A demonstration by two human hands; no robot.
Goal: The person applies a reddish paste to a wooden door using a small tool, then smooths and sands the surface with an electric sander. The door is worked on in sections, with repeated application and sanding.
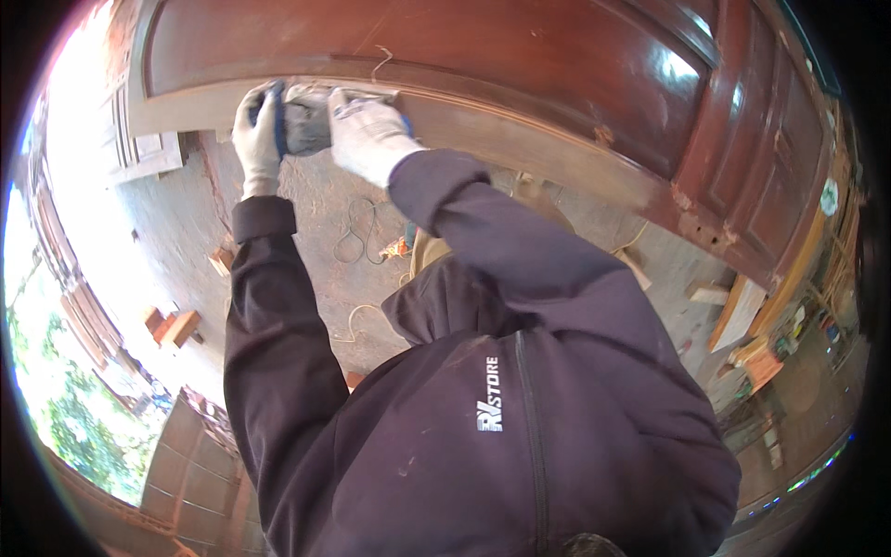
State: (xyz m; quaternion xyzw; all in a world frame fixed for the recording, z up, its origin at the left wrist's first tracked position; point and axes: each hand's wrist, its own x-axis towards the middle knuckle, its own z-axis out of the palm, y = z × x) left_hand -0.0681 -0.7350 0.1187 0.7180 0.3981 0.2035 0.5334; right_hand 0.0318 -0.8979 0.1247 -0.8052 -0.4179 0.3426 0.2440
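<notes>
A large reddish-brown panelled wooden door (427,37) spans the top of the view, with a paler, duller strip (529,144) along its near edge. Both hands wear white gloves with blue palms. At the left part of that strip, my left hand (258,135) has its fingers curled against a grey, crumpled piece (306,128). It could be cloth or abrasive paper; I cannot tell which. My right hand (368,136) closes in from the other side of the grey piece, its fingertips at the door's edge. The gloves hide parts of the piece.
Below the door lies a dusty floor (176,223) with a looped dark cord (357,237). Wooden blocks (174,327) sit at left, near another wooden panel (148,156). A pale board (740,313) and an orange-brown block (759,362) lie at right.
</notes>
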